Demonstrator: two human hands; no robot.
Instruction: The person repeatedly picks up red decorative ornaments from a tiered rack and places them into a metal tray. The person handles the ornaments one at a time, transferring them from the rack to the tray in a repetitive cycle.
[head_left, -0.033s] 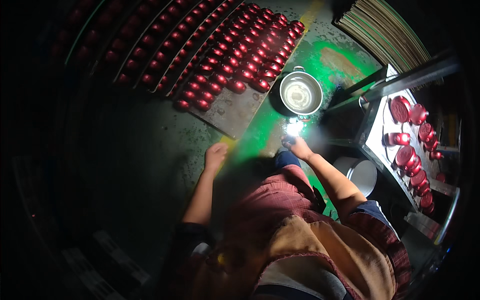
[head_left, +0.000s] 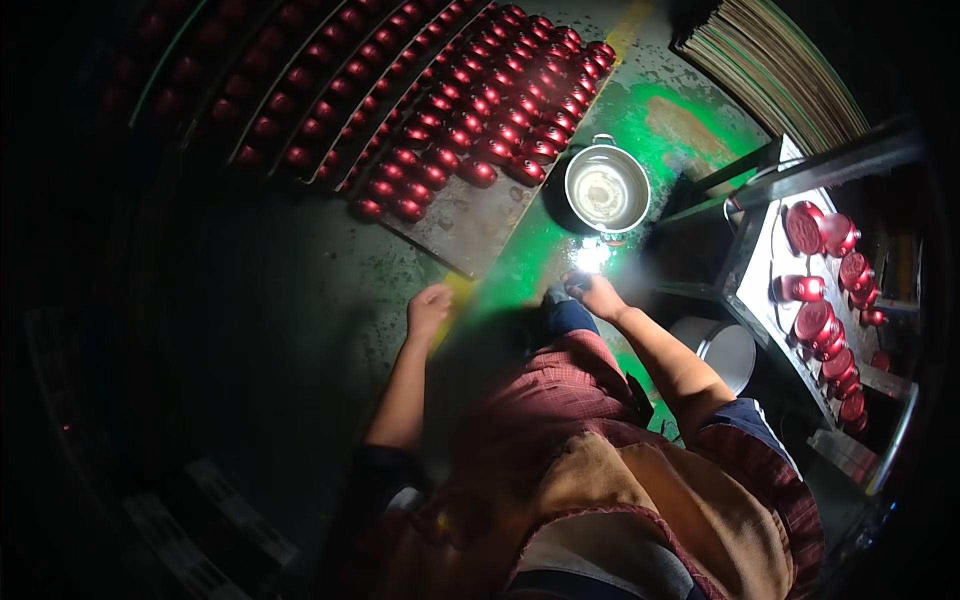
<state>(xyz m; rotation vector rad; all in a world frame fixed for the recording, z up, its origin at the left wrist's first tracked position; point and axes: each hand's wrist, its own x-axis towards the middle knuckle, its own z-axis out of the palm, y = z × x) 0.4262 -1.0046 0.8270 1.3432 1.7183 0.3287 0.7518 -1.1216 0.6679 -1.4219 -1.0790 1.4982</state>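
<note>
My left hand [head_left: 430, 311]: loosely fisted | right hand [head_left: 601, 298]: around a dark thing [head_left: 576, 284] | pot [head_left: 608, 188], upper centre: could tip if I kick it

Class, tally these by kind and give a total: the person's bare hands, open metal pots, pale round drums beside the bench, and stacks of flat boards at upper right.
Bare hands: 2 (left hand, right hand)
Open metal pot: 1
Pale round drum: 1
Stack of boards: 1
Total: 5

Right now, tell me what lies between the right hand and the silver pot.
The head view shows glare on green floor between the right hand and silver pot.
</note>
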